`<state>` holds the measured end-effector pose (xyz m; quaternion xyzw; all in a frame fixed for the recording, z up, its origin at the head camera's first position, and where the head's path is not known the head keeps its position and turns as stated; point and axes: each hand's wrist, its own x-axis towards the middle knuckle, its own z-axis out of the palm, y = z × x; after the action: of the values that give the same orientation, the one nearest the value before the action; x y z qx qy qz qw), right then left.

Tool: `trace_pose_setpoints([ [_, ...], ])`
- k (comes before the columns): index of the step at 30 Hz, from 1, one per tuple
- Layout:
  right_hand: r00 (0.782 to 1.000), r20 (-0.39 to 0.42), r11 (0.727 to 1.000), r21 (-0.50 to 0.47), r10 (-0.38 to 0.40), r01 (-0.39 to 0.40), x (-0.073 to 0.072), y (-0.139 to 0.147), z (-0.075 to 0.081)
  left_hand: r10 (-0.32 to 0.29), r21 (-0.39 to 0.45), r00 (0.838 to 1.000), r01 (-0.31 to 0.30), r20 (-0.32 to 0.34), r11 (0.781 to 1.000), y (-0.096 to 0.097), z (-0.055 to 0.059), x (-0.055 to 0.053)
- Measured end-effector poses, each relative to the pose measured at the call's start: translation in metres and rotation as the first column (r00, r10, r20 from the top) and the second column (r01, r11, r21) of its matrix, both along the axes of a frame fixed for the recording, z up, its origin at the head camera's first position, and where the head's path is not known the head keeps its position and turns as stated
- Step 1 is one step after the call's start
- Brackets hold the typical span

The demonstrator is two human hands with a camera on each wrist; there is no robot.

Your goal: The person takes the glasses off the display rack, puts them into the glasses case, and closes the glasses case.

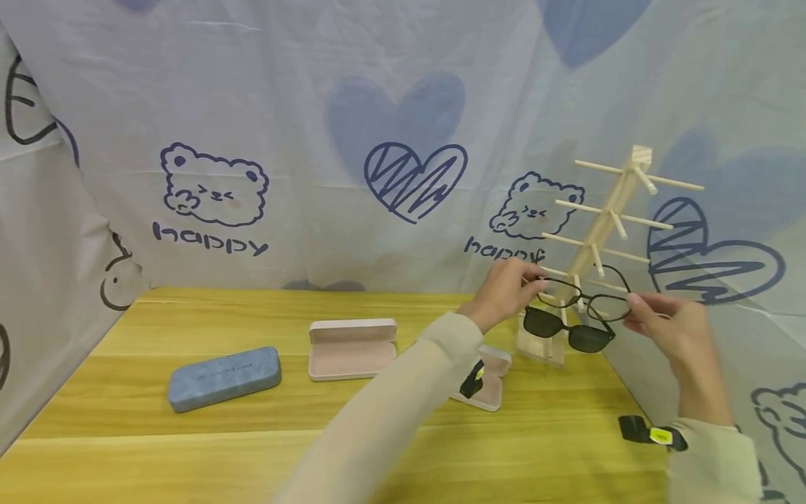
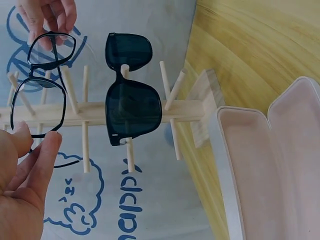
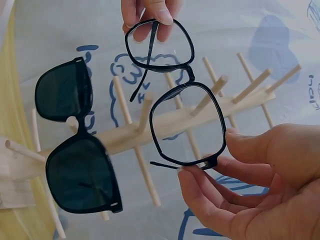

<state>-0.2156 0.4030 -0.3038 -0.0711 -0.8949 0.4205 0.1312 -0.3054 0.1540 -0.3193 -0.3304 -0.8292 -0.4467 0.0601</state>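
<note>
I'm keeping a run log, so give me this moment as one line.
left hand: pinches clear glasses | right hand: pinches their other side | sunglasses: on rack | blue case: closed

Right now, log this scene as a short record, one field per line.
Left hand: pinches one end of the clear-lens glasses
Right hand: grips their other end
Sunglasses: on the wooden rack, bridge at a peg
Closed case: blue case, left side of the table
Open cases: middle case, in full view; right-hand case, partly hidden by the left sleeve
</note>
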Motion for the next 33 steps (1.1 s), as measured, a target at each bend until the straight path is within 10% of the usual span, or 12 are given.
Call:
trace_pose_setpoints([
  [16, 0.997, 0.033, 0.992, 0.112, -0.065, 0.061, 0.016, -0.018, 0.015, -0.08, 0.12, 0.995, 0.073, 0.053, 0.99, -0.022, 0.01, 0.015],
  [33, 0.997, 0.058, 0.987, 0.15, 0.054, -0.062, 0.029, -0.033, 0.021, -0.107, 0.123, 0.99, 0.096, 0.088, 0.988, -0.053, 0.01, 0.026],
])
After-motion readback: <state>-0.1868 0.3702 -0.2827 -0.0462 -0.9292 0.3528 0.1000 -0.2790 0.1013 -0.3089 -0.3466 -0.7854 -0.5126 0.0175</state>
